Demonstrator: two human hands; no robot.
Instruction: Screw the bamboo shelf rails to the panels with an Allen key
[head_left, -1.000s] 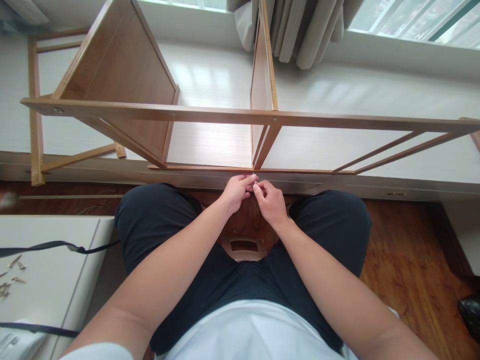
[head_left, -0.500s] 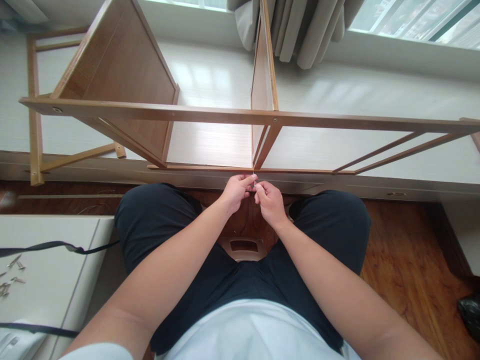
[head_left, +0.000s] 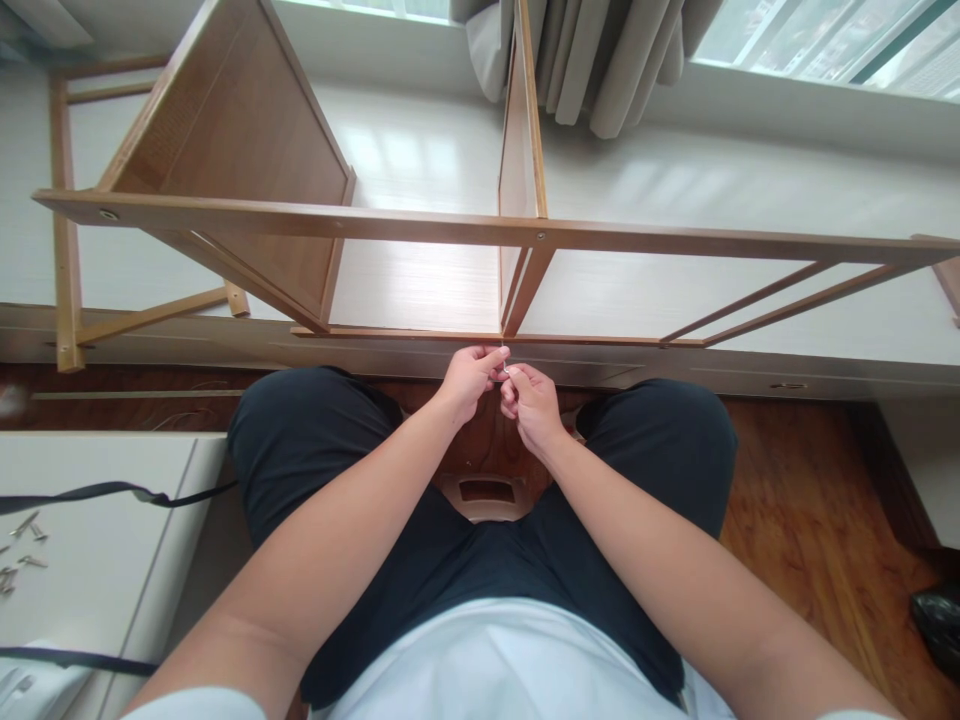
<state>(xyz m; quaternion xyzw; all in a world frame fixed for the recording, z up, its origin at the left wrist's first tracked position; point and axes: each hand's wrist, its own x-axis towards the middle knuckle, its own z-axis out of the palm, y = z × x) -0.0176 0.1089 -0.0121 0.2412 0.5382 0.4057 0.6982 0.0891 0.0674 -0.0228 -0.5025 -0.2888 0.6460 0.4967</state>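
Fingers [head_left: 501,352] of your left hand [head_left: 469,380] are pinched together right beside those of your right hand [head_left: 531,402], and between the two sits a tiny metal piece [head_left: 506,370], apparently a screw or small fitting, though it is too small to tell which hand truly grips it. From the head view, you have it right at the near lower rail [head_left: 420,335] of the wooden shelf frame [head_left: 315,222], just below where the middle divider [head_left: 520,150] meets that rail.

Judging by the frame, much looks done: the long top rail carries a screw head at the divider joint [head_left: 541,236] and another near its left end [head_left: 109,214], and the panels stand in place. The lower joint under your hands appears to be the one in progress. More loose screws [head_left: 16,555] lie on the white table's left edge [head_left: 112,540], beside a dark strap [head_left: 112,491], so fastening likely remains.
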